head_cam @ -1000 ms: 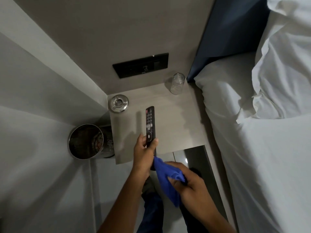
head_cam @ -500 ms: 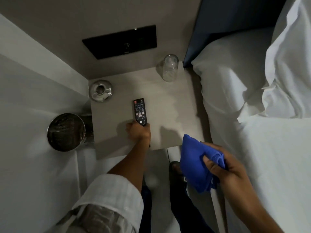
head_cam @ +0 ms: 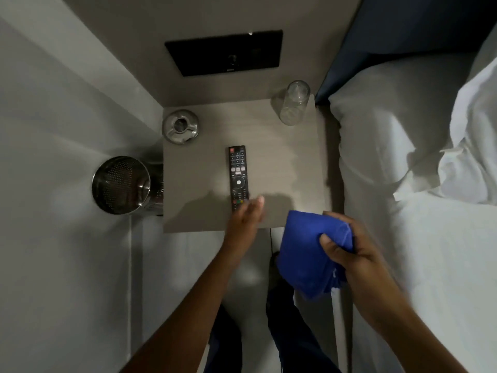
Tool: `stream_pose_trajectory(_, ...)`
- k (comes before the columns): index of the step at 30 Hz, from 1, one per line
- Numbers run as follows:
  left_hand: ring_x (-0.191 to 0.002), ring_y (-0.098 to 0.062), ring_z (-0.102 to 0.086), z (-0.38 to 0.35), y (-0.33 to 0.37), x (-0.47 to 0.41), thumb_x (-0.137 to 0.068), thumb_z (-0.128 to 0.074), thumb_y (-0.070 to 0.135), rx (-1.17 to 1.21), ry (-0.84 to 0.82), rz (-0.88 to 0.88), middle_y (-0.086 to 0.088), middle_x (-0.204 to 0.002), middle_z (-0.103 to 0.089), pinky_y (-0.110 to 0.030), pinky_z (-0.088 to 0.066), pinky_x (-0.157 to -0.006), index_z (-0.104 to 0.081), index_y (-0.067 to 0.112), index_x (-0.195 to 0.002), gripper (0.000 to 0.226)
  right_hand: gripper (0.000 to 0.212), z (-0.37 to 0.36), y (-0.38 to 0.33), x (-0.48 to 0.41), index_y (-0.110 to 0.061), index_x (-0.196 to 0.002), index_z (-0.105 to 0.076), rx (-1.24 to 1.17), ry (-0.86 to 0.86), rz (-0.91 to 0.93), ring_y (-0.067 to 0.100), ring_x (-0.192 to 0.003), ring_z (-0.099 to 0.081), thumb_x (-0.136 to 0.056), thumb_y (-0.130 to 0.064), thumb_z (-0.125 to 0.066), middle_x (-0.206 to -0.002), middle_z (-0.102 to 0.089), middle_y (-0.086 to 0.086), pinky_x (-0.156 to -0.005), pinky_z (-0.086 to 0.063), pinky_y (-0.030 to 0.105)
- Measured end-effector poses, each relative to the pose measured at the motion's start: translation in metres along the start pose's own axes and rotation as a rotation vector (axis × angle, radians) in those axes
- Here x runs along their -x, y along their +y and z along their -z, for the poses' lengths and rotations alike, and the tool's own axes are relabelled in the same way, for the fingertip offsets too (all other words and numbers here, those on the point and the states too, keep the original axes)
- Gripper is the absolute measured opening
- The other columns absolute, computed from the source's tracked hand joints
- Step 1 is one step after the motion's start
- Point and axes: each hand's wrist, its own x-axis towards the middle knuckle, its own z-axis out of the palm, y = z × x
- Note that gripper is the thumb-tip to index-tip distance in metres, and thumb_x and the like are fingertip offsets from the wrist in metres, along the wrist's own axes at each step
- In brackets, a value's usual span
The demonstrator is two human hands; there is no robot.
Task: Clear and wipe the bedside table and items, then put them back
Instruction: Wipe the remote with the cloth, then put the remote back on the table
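Note:
A black remote (head_cam: 238,176) lies flat in the middle of the grey bedside table (head_cam: 285,168), buttons up. My left hand (head_cam: 246,219) hovers just below its near end with fingers apart, holding nothing. My right hand (head_cam: 347,251) grips a bunched blue cloth (head_cam: 306,254) over the table's front right corner. A clear glass (head_cam: 294,103) stands at the back right of the table. A metal ashtray (head_cam: 180,126) sits at the back left corner.
A perforated steel bin (head_cam: 123,184) stands on the floor against the table's left side. A black switch panel (head_cam: 224,52) is on the wall behind. The white bed (head_cam: 419,211) runs along the right. My legs and shoes are below.
My left hand has let go of the remote, which now lies on the table, and has drawn back. My right hand with the cloth has stayed near the front right corner.

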Motion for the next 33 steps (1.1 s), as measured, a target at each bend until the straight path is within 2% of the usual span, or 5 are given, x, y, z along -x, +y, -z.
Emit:
stream_pose_trajectory(6, -0.115, -0.022, -0.068, 0.076, -0.016, 0.113, -0.082, -0.065, 0.058, 0.482, -0.392, 0.073, 0.001, -0.127, -0.069, -0.039, -0.059, -0.087, -0.063, 0.032, -0.126, 0.051, 0.033, -0.07, 0.001, 0.014, -0.019, -0.108, -0.062, 0.006, -0.017, -0.068, 0.024, -0.092, -0.072, -0.078, -0.028, -0.069, -0.1, -0.075, 0.001, -0.075, -0.062, 0.036)
stream_pose_trajectory(16, -0.093, -0.014, -0.069, 0.248, -0.051, 0.236, -0.072, -0.084, 0.031, 0.324, 0.603, -0.082, 0.009, -0.106, -0.066, -0.036, -0.061, -0.076, -0.051, 0.037, -0.111, 0.051, 0.027, -0.263, 0.019, 0.103, -0.022, -0.113, -0.061, 0.459, -0.428, -0.019, 0.023, -0.088, -0.07, -0.087, -0.019, -0.068, -0.105, -0.071, 0.002, -0.073, -0.061, 0.044)
stream_pose_trajectory(20, -0.091, -0.013, -0.065, 0.326, -0.075, 0.28, -0.08, -0.079, 0.027, 0.265, 0.972, -0.1, 0.005, -0.103, -0.063, -0.01, -0.05, -0.064, -0.062, 0.032, -0.095, 0.023, 0.015, -0.361, 0.019, 0.15, -0.015, -0.097, -0.067, 0.63, -0.587, 0.061, 0.024, -0.069, -0.072, -0.086, -0.024, -0.071, -0.085, -0.073, 0.009, -0.069, -0.061, 0.042)
stream_pose_trajectory(27, -0.126, -0.032, -0.05, 0.423, -0.118, 0.32, -0.085, -0.075, 0.02, 0.062, 1.068, -0.024, -0.018, -0.146, -0.038, -0.043, -0.051, -0.099, -0.063, 0.01, -0.128, 0.046, 0.012, -0.492, 0.045, 0.205, -0.005, -0.092, -0.069, 0.771, -0.71, 0.009, 0.03, -0.078, -0.073, -0.082, -0.013, -0.07, -0.088, -0.074, 0.018, -0.071, -0.062, 0.039)
stream_pose_trajectory(33, -0.117, -0.039, -0.057, 0.448, -0.153, 0.342, -0.086, -0.073, 0.012, -0.163, 1.184, -0.124, -0.031, -0.139, -0.044, -0.031, -0.047, -0.091, -0.065, 0.004, -0.124, 0.04, 0.017, -0.538, 0.072, 0.24, 0.0, -0.096, -0.063, 0.709, -0.653, -0.09, 0.037, -0.087, -0.072, -0.082, -0.005, -0.07, -0.099, -0.071, 0.026, -0.076, -0.061, 0.044)
